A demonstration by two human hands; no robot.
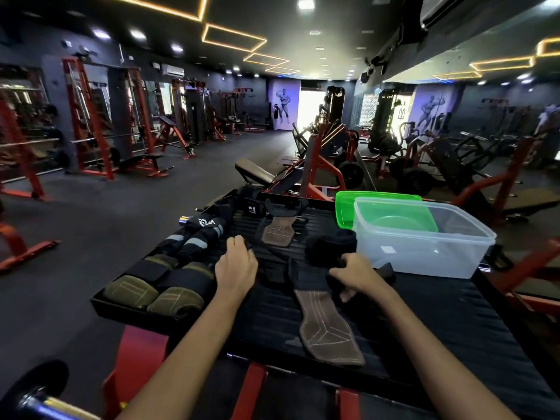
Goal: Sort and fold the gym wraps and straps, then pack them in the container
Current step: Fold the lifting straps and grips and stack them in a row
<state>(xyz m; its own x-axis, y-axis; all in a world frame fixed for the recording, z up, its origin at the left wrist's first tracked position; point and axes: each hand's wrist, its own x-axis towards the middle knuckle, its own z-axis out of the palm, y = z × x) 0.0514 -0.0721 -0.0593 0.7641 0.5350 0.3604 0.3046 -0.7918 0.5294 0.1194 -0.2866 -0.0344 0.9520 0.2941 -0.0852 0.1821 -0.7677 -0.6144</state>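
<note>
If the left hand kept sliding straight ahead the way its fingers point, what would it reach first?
Probably the far brown leather grip pad, lying just beyond the left hand on the black platform; depth is hard to judge.

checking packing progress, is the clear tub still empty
Empty. Through the clear tub only its bare floor and the green lid behind it show; the wraps and straps all lie outside on the black platform.

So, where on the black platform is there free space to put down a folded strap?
The near right part of the platform is bare, bordered by the clear container behind and the brown leather grip on its left. The container itself looks empty. The left side is crowded with rolled wraps, and the middle holds both hands and loose straps.
</note>
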